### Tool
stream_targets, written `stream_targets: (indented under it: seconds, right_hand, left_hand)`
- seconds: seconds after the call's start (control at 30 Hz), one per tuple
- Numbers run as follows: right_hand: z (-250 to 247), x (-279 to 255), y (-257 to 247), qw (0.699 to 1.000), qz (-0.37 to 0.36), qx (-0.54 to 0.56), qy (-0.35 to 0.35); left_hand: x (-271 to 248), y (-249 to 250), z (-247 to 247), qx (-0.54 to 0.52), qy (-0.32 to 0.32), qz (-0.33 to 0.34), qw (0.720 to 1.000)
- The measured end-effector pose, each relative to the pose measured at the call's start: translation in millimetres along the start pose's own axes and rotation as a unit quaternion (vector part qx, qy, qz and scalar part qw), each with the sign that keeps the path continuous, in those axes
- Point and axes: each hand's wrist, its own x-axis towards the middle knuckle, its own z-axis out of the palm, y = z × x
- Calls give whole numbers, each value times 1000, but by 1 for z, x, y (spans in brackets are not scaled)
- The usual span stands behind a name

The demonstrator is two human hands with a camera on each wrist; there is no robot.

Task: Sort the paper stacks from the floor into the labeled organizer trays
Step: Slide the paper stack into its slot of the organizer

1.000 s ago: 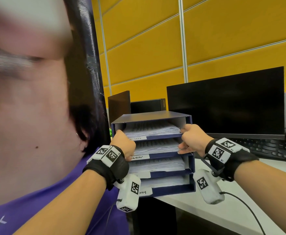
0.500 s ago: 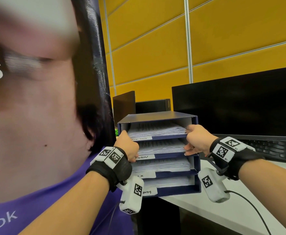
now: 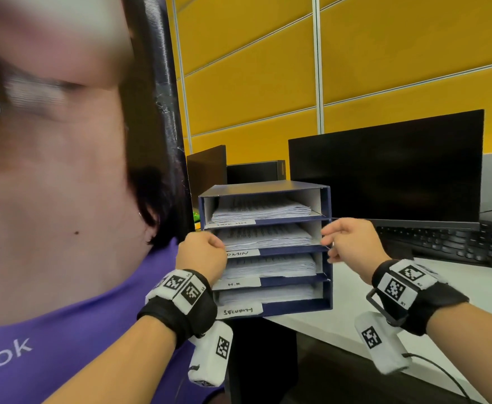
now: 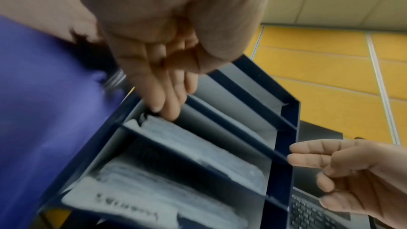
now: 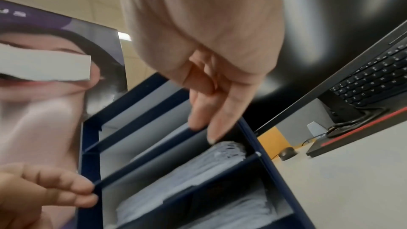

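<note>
Head view: left hand (image 3: pixel 202 252) grip loosely curled, fingertips at organizer (image 3: pixel 325 258) left front edge | right hand (image 3: pixel 345 243) grip slack, touching right edge | organizer at desk (image 3: pixel 472 290) corner.

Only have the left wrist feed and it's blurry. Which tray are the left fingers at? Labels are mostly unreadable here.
Observer: In the head view, the left hand is at the second tray of the organizer, the one labelled ADMIN.
Operator: Other labels?
Observer: The third reads H.R and the bottom one SECURITY. The top label is illegible.
Operator: Upper trays loaded? I only see them from below.
Observer: Yes. The head view shows paper stacks in all four trays.
</note>
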Motion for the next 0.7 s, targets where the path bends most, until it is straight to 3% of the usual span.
stream_targets:
  seconds: [0.13, 0.2, 0.43, 0.53, 0.7]
  right_hand:
    - [10, -6, 30, 980, 83, -94, -157]
    - [17, -5, 40, 965, 96, -137, -201]
    - [33, 5, 55, 950, 125, -154, -239]
    - [34, 9, 58, 949, 130, -163, -236]
    - [35, 13, 59, 937, 133, -196, -258]
  left_hand:
    - [-15, -24, 17, 68, -163, -85, 981]
    - [-19, -31, 25, 88, -215, -110, 966]
    - [-20, -31, 47, 63, -227, -158, 959]
    - [-16, -36, 53, 58, -201, -152, 966]
    - [-14, -47, 54, 91, -208, -135, 964]
